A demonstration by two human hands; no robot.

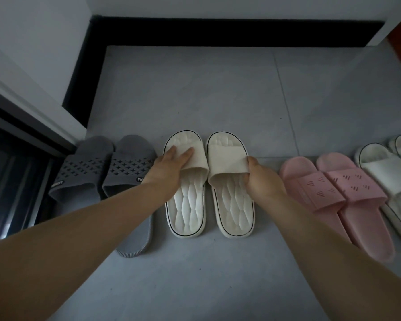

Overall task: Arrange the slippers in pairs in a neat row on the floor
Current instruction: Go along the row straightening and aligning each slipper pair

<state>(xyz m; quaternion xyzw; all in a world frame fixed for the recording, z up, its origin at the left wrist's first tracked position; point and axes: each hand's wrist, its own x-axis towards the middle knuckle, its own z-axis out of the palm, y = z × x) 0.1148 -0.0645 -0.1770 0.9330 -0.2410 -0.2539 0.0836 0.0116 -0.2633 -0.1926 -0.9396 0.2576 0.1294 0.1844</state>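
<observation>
Reaching down with both bare forearms toward the grey tiled floor [195,89]. Resting the left hand [171,166], fingers flat and pressed together, on the strap of the left cream slipper [185,200]. Pinching the strap edge of the right cream slipper [232,200] with the right hand [262,179], thumb above, other fingers hidden. Lying already side by side, between the grey slippers [116,167] and the pink slippers [333,191]; standing further right, a white pair [384,172]. Best now: sliding both gently, keeping soles flat, bringing toes level with the neighbours, parallel to the black skirting [218,31].
</observation>
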